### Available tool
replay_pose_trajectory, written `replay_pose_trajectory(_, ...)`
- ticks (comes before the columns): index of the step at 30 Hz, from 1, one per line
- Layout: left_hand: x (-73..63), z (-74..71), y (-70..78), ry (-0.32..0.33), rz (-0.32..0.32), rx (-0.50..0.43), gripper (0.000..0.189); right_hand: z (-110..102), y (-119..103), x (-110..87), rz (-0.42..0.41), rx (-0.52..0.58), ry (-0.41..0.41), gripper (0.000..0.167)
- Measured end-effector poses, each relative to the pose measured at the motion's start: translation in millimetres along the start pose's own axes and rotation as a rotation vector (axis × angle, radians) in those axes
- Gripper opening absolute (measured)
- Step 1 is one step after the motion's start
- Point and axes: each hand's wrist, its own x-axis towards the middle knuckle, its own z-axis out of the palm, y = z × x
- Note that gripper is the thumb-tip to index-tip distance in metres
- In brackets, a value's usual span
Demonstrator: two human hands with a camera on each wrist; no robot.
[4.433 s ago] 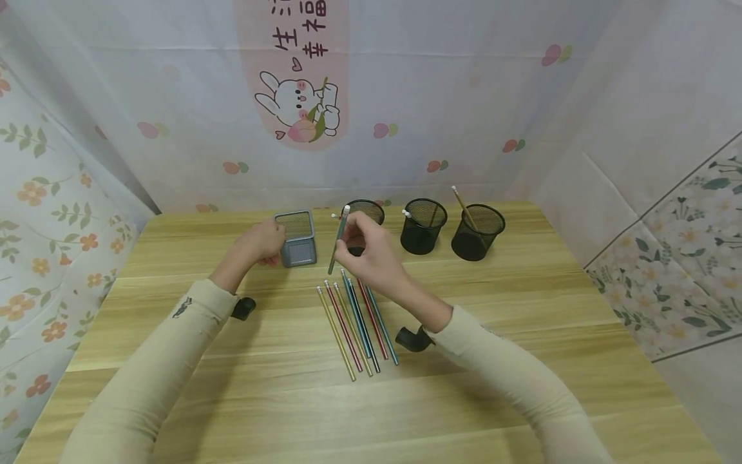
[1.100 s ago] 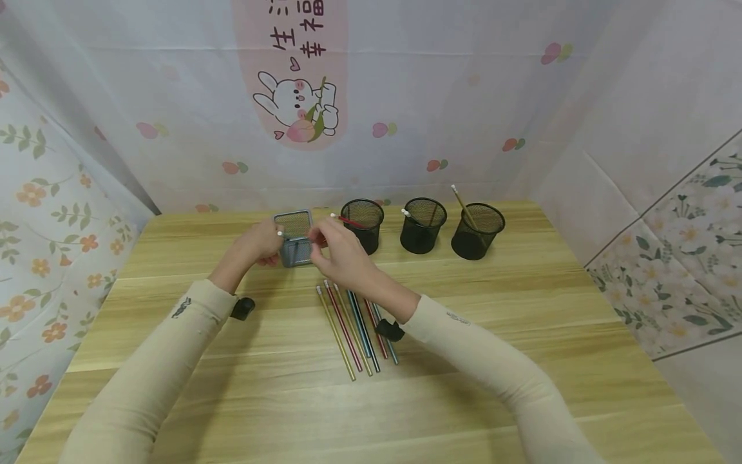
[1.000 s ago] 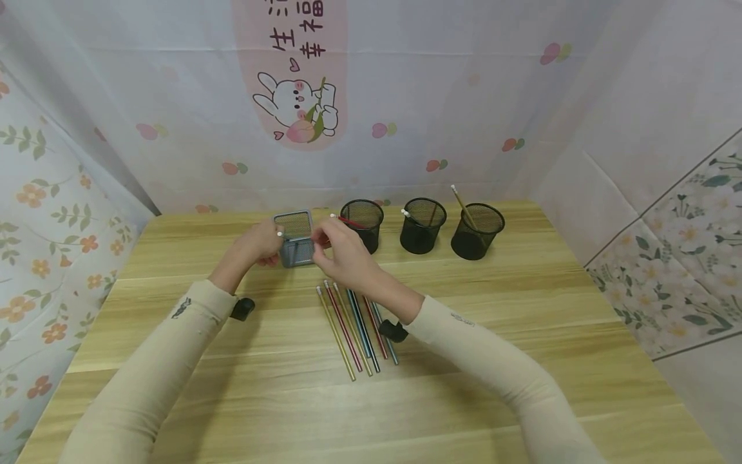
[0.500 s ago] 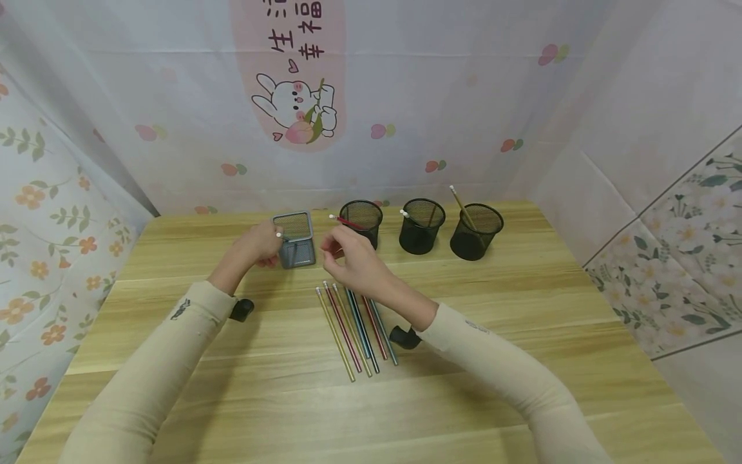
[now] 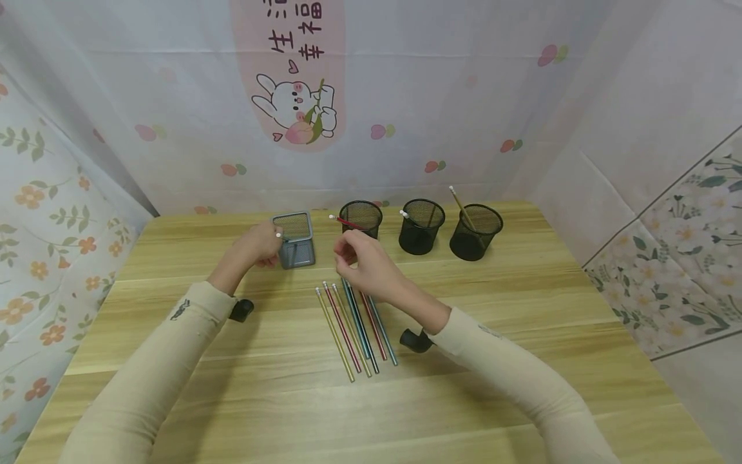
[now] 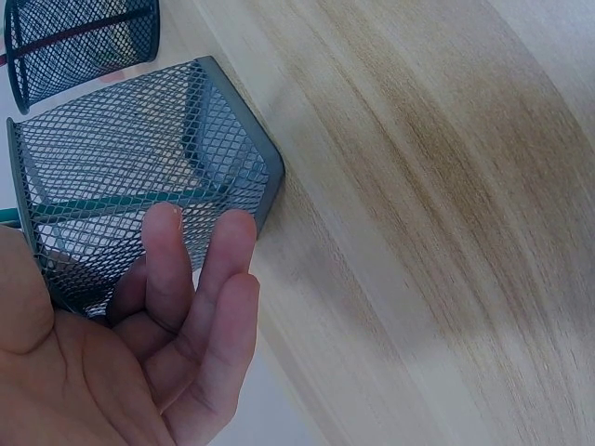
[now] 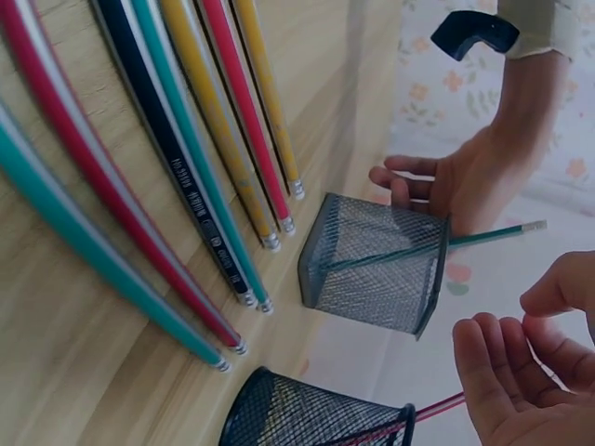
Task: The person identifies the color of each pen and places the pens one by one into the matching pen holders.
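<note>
The left hand is at the left side of the gray square cup, close against its mesh wall. Its visible fingers are bent only loosely; I cannot tell if the thumb and first finger grip the edge. The green pencil stands tilted inside this cup, and its white end comes out above the rim, beside the left hand.

The right hand holds nothing, with its fingers softly curved and the thumb near them. It is to the right of the gray cup, near but apart from it, and in front of the left black cup, where a red pencil leans. Under the right hand and toward the person, seven pencils lie side by side on the table. The middle black cup and the right black cup stand farther right, each with a pencil inside.
</note>
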Motion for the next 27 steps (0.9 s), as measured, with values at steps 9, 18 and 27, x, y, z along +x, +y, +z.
replay_pose_trajectory(9, 0.7, -0.7, -0.5, -0.001, -0.002, 0.008, 0.053, -5, 7, -7.7, 0.052, -0.003, -0.013, 0.010)
replay_pose_trajectory(18, -0.7, -0.8, -0.1, -0.001, 0.001, 0.014, 0.052, -8, 15, -14.4, 0.100, -0.036, -0.028, 0.012)
replay_pose_trajectory(27, -0.8, -0.7, 0.2, -0.005, -0.002, 0.006, 0.052, -11, 30, -21.4, 0.231, -0.060, -0.113, 0.015)
